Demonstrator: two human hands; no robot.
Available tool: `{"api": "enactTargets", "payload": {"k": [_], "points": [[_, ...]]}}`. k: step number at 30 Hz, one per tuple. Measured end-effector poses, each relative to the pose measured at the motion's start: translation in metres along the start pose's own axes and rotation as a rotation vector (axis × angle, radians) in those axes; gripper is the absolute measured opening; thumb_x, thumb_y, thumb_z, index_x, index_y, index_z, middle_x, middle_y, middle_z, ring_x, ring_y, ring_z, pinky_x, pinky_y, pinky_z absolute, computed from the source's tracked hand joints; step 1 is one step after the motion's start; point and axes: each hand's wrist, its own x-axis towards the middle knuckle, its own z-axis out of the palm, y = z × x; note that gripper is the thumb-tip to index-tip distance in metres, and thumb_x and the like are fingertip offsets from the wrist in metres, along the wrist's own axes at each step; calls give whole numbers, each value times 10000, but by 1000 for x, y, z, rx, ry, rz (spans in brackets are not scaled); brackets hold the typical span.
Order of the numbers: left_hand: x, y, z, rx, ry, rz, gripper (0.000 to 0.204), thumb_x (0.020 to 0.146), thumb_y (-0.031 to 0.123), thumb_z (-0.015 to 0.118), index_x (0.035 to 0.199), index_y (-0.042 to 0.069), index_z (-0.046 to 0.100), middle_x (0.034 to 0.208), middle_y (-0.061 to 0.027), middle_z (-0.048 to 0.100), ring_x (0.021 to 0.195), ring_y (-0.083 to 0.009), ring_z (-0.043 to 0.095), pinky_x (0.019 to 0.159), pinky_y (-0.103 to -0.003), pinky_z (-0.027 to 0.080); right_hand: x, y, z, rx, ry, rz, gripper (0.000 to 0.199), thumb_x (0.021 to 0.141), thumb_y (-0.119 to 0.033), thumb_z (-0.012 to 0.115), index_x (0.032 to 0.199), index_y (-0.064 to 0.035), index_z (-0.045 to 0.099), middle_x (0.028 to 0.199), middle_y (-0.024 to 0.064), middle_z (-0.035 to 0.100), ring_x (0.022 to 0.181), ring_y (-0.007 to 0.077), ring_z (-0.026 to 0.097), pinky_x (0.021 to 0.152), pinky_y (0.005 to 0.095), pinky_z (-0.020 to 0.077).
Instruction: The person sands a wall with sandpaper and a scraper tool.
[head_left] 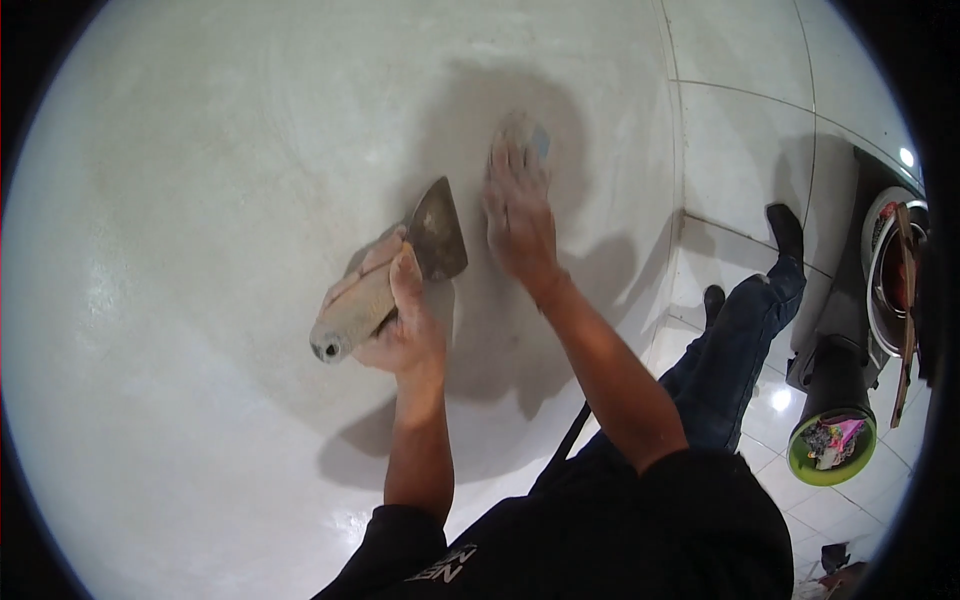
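Against the pale grey plastered wall point(220, 200), seen from the head camera, the left hand point(400, 325) grips a putty knife point(400, 270), fingers curled tight round its dusty handle with the thumb laid along the top; the worn metal blade juts up and to the right beyond the knuckles. Just beside that blade, the right hand point(518, 215) lies flat on the wall, fingers stretched and close together, pressing a small sanding block point(527, 132) that peeks out past the fingertips. Below right, on the white tiled floor point(740, 130), stands a green bucket point(830, 440).
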Motion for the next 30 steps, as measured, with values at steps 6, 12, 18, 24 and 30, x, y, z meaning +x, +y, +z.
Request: {"api": "enactTargets", "payload": {"k": [6,12,18,24,30], "points": [[2,0,-12,21,70,-87,273,802,7,610,910,-8,360,848,-197,616,840,-262,620,782,-357,509,-63,-7,0,-43,-109,2,498,861,-225,474,1309,-33,370,1352,186,345,1251,418,282,1019,492,221],[2,12,-17,86,34,-113,230,801,-6,602,906,-18,399,860,-186,620,837,-223,616,778,-322,499,-12,17,-12,-9,-136,21,493,874,-223,450,1323,-42,355,1358,203,325,1262,402,273,1038,461,206],[8,44,-60,231,239,-160,229,794,113,665,887,-29,511,833,-80,593,759,-149,561,723,-261,469,-62,-8,1,9,-155,-21,532,886,-237,425,1359,-43,277,1394,184,271,1281,404,234,1053,470,163],[15,77,-155,538,500,184,276,781,152,679,882,-48,517,862,-134,614,772,-191,594,696,-288,517,-89,-133,19,181,-376,-299,633,796,-310,562,1343,-87,337,1434,114,217,1319,393,126,1051,551,87],[26,105,-209,511,679,232,295,796,165,657,888,-75,512,867,-163,618,815,-229,619,675,-309,552,-72,-127,31,41,-302,-515,551,832,-310,502,1314,-70,382,1388,125,317,1304,342,224,1068,508,117]]}}
